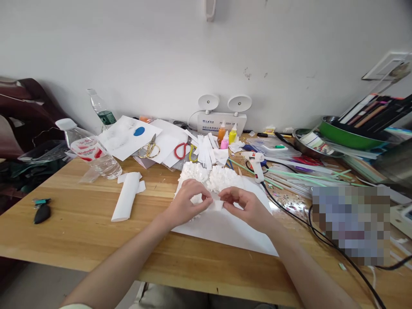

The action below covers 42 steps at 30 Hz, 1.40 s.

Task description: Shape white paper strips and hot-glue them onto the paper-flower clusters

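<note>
A small piece of white paper (219, 205) is pinched between the fingertips of my left hand (189, 201) and my right hand (242, 205). Both hands hover over a large white sheet (225, 227) lying on the table. Just behind my fingers, crumpled white paper bits (222, 177) are heaped in two clumps on that sheet. My left hand partly covers the left clump. A white hot glue gun (256, 166) stands behind and to the right of my right hand, its black cord trailing forward.
A folded white paper roll (125, 199) and a water bottle (96, 154) are at the left. Scissors (151, 148), paper strips (206, 151) and paint bottles (232, 134) line the back. Pale green straws (299, 175) and a green bowl (350, 131) occupy the right.
</note>
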Tool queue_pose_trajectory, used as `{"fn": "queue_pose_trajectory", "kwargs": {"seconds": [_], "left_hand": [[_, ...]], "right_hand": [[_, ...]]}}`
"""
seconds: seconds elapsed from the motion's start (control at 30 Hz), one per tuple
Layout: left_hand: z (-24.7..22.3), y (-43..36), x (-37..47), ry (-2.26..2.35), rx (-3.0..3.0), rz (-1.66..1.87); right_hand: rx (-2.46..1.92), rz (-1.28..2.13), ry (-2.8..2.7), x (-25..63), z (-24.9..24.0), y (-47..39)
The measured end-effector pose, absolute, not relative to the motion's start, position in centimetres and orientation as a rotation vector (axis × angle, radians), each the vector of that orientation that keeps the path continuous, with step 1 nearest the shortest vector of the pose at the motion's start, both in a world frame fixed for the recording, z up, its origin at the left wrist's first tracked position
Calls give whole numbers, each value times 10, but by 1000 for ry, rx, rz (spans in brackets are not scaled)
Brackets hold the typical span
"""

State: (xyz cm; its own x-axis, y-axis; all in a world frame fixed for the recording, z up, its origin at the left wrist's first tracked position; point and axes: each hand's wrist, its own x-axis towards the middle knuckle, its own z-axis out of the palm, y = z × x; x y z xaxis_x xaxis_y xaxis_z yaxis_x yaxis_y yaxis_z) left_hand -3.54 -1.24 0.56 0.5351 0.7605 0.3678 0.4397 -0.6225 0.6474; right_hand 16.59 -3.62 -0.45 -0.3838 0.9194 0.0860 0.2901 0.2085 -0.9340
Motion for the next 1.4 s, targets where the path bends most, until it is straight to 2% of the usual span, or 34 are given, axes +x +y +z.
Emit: {"fn": "queue_pose_trajectory", "kwargs": {"seconds": [0.2, 0.37, 0.77, 1.4], "left_hand": [[16, -16, -39, 863, 2212, 775], [11, -21, -34, 973, 2284, 662], [14, -19, -36, 1192, 2111, 737], [7, -23, -29, 1151, 2061, 742]], "right_hand": [[-1101, 1148, -1759, 159, -13, -37], [-1080, 1136, -1774, 155, -13, -39], [-1288, 1169, -1627, 161, -18, -31], [-1167, 1329, -1514, 152, -17, -37]]}}
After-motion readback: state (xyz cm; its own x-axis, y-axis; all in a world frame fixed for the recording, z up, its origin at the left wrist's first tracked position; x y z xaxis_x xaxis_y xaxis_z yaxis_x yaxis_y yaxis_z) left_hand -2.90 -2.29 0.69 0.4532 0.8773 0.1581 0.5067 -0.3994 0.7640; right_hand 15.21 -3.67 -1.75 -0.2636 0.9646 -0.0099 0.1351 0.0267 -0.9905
